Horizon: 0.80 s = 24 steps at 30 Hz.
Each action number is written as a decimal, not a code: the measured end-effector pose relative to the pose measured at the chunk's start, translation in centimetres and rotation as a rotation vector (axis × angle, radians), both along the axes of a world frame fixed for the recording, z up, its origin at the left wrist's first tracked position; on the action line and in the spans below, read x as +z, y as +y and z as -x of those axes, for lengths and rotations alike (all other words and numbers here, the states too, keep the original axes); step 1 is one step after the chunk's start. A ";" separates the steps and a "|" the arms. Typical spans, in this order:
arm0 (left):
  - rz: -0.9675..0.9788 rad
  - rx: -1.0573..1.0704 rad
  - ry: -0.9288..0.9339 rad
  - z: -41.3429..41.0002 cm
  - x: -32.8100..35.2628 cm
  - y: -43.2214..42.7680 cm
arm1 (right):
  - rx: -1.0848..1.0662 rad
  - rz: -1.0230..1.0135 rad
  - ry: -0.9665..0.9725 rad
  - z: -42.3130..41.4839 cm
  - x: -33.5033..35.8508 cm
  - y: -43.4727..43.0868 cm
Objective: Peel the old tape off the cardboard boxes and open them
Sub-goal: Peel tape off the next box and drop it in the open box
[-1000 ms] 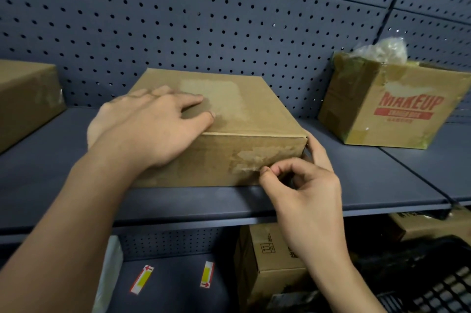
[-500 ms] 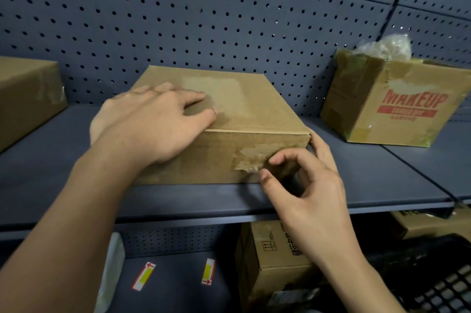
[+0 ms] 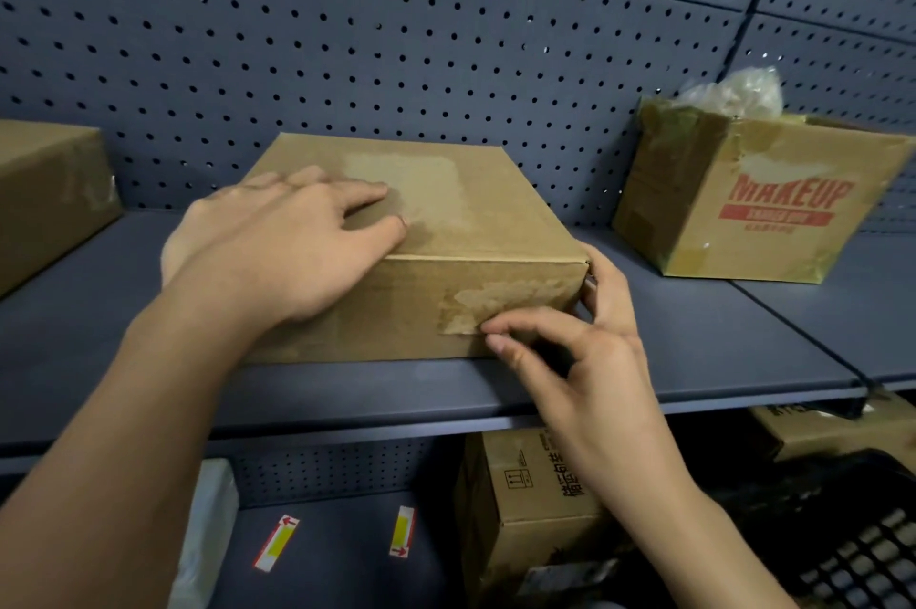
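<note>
Three cardboard boxes are sitting on the upper shelf [image 3: 694,350]. They are a flat middle box [image 3: 495,221], a left box [image 3: 49,192] cut off by the frame edge, and a taller printed box [image 3: 758,221] on the right with a plastic bag [image 3: 733,92] bulging from its top. Two more are showing on the level below, a lower box [image 3: 525,484] and a partly hidden box [image 3: 842,425].

The middle box is standing near the shelf's front lip, with its back close to the pegboard wall [image 3: 446,38]. A wide stretch of shelf surface is separating it from each neighbour, and only a narrow strip is running in front of it.

Two hands are working on this box. The left hand [image 3: 282,251] is lying flat on the lid with its fingers straight, pressing down and holding nothing. Just beyond its fingertips a pale top tape patch [image 3: 416,182] is showing.

The right hand [image 3: 585,360] is sitting at the front right corner. Its forefinger and thumb are curling in, their tips nearly meeting at the lower edge of the worn front tape patch [image 3: 500,301]. Whether they are pinching a flap of tape cannot be told. The remaining fingers are reaching round the corner and touching the box's right side.

On the lower level two stickers are lying, a left sticker [image 3: 275,541] and a right sticker [image 3: 401,531]. One black basket [image 3: 872,539] is filling the bottom right corner.
</note>
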State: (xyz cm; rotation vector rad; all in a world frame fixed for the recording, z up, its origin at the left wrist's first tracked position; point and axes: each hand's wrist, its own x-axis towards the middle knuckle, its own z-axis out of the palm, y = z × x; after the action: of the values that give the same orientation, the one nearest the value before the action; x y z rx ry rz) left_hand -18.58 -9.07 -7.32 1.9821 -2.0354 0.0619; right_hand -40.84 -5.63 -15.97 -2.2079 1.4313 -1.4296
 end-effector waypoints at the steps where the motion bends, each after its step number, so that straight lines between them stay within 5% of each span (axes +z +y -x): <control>1: 0.001 0.000 0.000 0.0 0.0 0.0 | 0.005 0.011 0.004 0.2 0.0 -0.1; 9: 0.003 -0.006 -0.008 -0.2 -0.2 -0.3 | 0.149 -0.041 -0.093 1.0 0.6 0.0; 15: 0.010 0.005 -0.011 -0.2 -0.3 -0.5 | 0.047 -0.135 0.078 4.8 1.8 -0.4; 24: 0.016 0.012 -0.011 -0.3 -0.3 -0.5 | -0.058 -0.186 -0.030 3.2 2.3 0.8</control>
State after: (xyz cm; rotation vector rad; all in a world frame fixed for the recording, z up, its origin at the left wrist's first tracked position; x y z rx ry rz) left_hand -18.33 -9.59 -7.65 1.9890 -2.0236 0.0922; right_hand -44.02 -4.84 -13.67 -2.0398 1.5612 -1.2836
